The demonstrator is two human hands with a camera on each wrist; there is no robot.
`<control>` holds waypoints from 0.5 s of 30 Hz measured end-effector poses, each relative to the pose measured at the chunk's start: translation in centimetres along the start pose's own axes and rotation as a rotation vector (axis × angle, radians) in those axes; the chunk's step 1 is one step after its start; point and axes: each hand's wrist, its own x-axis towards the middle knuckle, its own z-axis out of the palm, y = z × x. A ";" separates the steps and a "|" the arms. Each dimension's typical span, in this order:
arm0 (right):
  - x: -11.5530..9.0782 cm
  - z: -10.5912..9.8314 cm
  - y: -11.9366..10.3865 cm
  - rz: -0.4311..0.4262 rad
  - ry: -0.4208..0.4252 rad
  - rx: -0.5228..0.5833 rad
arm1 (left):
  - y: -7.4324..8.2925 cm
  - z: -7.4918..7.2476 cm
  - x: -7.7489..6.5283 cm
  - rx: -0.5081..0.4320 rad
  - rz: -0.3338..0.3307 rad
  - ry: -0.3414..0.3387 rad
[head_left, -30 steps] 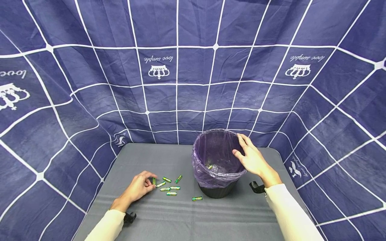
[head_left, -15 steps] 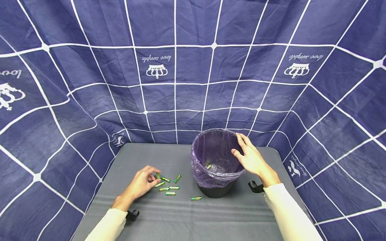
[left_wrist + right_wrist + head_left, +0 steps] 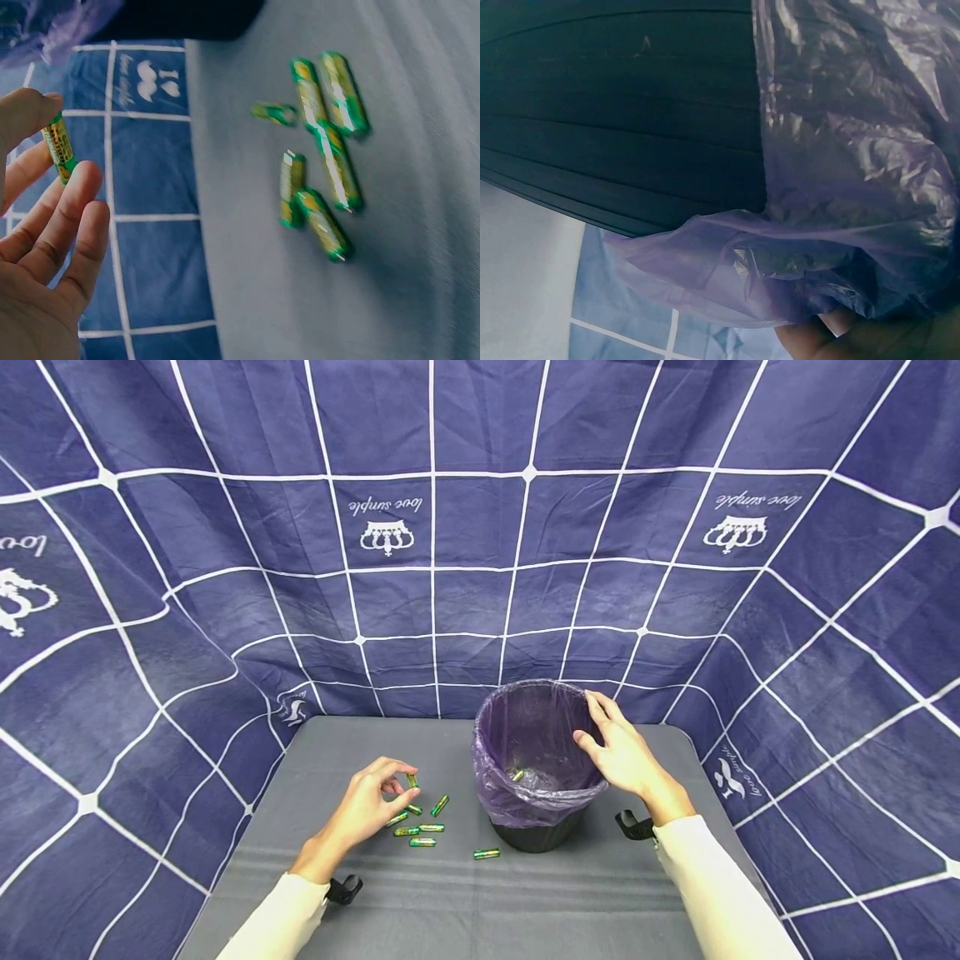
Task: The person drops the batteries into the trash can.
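My left hand (image 3: 366,803) pinches a small green-and-yellow battery (image 3: 60,148) between the thumb and a fingertip, held above the table. Below and beside it, several like batteries (image 3: 423,842) lie loose in a cluster; the left wrist view shows some of them touching. My right hand (image 3: 630,762) rests on the right rim of a black trash bin (image 3: 536,837), its fingers fairly straight and its thumb over the opening. A purple plastic liner (image 3: 498,793) covers the rim and hangs down outside. At least one battery (image 3: 518,775) is visible inside the bin.
One battery (image 3: 487,853) lies apart from the cluster, near the bin's front left. The grey table (image 3: 420,910) is bordered at the back and sides by a blue cloth (image 3: 480,602) with white grid lines. Each wrist wears a black strap mount (image 3: 344,890).
My left hand has lifted the battery off the table and carried it right and away from me, over the cluster. My right hand keeps its place on the bin rim.
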 end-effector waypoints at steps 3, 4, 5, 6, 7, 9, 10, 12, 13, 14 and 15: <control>0.0 0.0 0.0 0.001 -0.001 0.003 | 1.0 0.0 0.7 -0.011 0.027 0.010; 0.0 0.0 0.1 0.002 -0.003 0.003 | 1.3 0.0 0.9 -0.012 0.037 0.012; 0.0 0.0 0.1 0.003 -0.006 0.003 | 1.6 0.0 1.1 -0.015 0.048 0.014; 0.0 0.1 0.1 0.004 -0.008 0.002 | 1.9 0.0 1.3 -0.019 0.057 0.016; 0.0 0.1 0.1 0.005 -0.010 0.001 | 2.2 0.0 1.5 -0.022 0.066 0.018; 0.0 0.1 0.2 0.007 -0.012 -0.001 | 2.7 -0.1 1.9 -0.029 0.086 0.020; -0.1 0.1 0.2 0.007 -0.012 -0.001 | 2.9 -0.1 2.1 -0.032 0.094 0.020; 0.0 0.1 0.2 0.006 -0.009 -0.002 | 3.4 -0.1 2.6 -0.037 0.113 0.021; 0.0 0.2 0.3 0.005 -0.006 -0.002 | 3.6 -0.1 2.9 -0.037 0.124 0.020; 0.0 0.2 0.2 0.005 -0.003 -0.001 | 3.9 -0.1 3.1 -0.041 0.130 0.017; 0.0 0.2 0.2 0.004 -0.001 0.000 | 4.1 -0.1 3.4 -0.046 0.134 0.013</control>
